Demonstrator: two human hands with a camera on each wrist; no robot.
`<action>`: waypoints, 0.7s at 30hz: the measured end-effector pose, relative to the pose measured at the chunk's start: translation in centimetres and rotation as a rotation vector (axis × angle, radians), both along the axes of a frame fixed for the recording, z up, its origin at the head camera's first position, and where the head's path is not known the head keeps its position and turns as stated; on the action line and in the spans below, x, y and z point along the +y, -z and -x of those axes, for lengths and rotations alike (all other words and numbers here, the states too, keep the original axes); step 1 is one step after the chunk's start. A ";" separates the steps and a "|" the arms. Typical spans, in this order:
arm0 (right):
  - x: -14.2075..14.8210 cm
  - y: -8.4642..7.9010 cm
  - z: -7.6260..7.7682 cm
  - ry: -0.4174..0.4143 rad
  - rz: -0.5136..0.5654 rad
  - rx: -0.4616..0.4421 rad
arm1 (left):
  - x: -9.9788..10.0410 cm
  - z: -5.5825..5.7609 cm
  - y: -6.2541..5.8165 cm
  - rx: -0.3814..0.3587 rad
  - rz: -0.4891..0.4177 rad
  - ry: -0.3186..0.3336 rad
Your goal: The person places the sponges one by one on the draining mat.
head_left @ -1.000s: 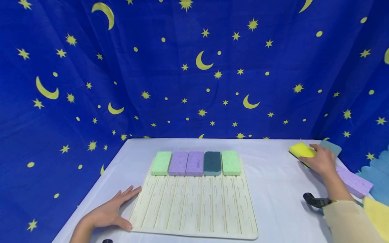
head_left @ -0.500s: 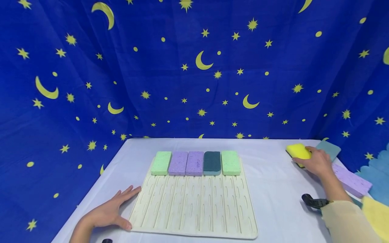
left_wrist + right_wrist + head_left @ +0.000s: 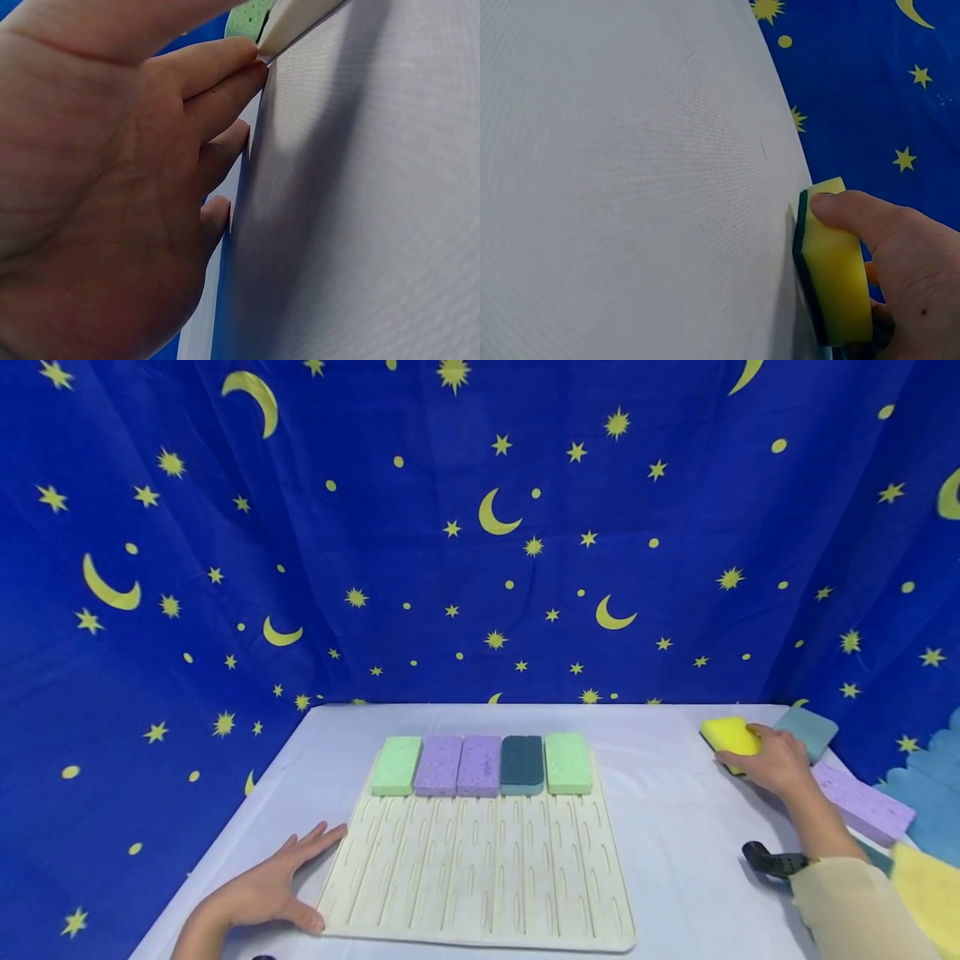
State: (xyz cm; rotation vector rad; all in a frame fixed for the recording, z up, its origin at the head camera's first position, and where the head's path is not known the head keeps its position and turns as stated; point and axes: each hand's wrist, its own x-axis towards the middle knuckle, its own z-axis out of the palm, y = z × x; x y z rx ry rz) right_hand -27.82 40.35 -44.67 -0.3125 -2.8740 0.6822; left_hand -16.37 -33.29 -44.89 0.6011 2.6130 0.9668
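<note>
Under both hands spreads the white surface (image 3: 682, 860). Nearest, the left hand (image 3: 266, 885) rests with fingers spread, touching the edge of the mat (image 3: 480, 877); a nudge from it could skew the row of sponges (image 3: 480, 766) beyond. Farther off, the right hand (image 3: 780, 764) pinches the yellow sponge (image 3: 726, 734) between thumb and fingers — too loose a hold might let it twist or drop. Just past that hand lies a grey-blue sponge (image 3: 810, 732), which it could knock; the starry curtain (image 3: 420, 527) hangs behind.

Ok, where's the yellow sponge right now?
In the head view, the yellow sponge is toward the far right corner of the white table, held by the right hand, left of the blue-grey sponge.
</note>
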 end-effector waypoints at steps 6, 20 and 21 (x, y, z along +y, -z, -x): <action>-0.2 0.2 0.3 -0.014 -0.016 -0.011 | -0.2 0.0 0.2 0.035 -0.012 0.015; -0.7 -0.1 0.2 -0.232 0.005 -0.170 | -0.1 0.2 0.2 0.029 -0.020 0.028; -0.8 -0.2 0.3 -0.246 0.008 -0.173 | -0.1 0.2 0.2 0.024 -0.019 0.029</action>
